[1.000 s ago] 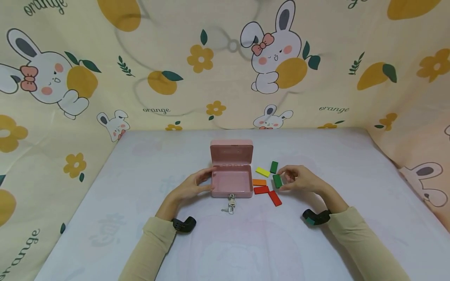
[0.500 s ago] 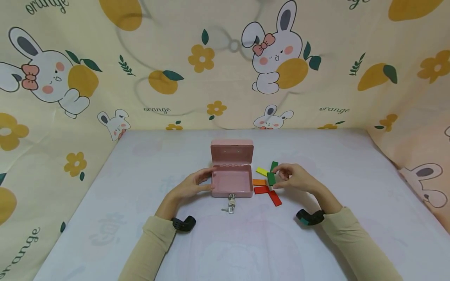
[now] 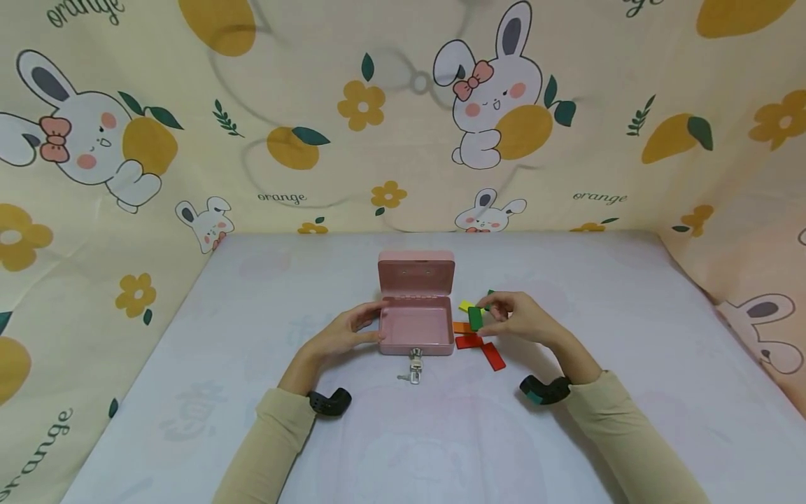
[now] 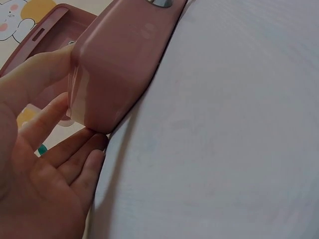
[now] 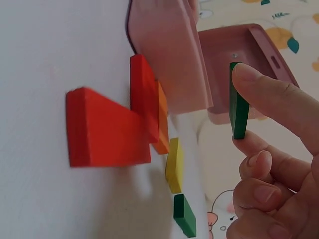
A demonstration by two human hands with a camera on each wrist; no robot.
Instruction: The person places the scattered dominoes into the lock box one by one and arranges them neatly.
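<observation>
Between its thumb and a finger, my right hand (image 3: 522, 320) pinches a green block (image 3: 475, 319) at both ends, held up off the table. In the right wrist view that block (image 5: 239, 104) overlaps the raised lid. A pink metal cash box (image 3: 403, 349) stands with its lid up and nothing inside. At its left wall, my left hand (image 3: 340, 332) rests with fingers mostly straight, fingertips at the side and rim. Below the right hand lie two red blocks (image 3: 494, 357), an orange block (image 3: 462, 327), a yellow block (image 5: 174, 167) and a second green block (image 5: 185, 216).
A lock with keys (image 3: 415, 367) hangs at the front of the box onto the white tabletop (image 3: 403, 434). Patterned cloth (image 3: 403, 140) with rabbits and oranges rises behind and at both sides. Each wrist wears a black camera (image 3: 330, 402).
My right hand has moved left toward the box with the green block, passing over the yellow and second green blocks, now partly hidden. The left hand has stayed at the box.
</observation>
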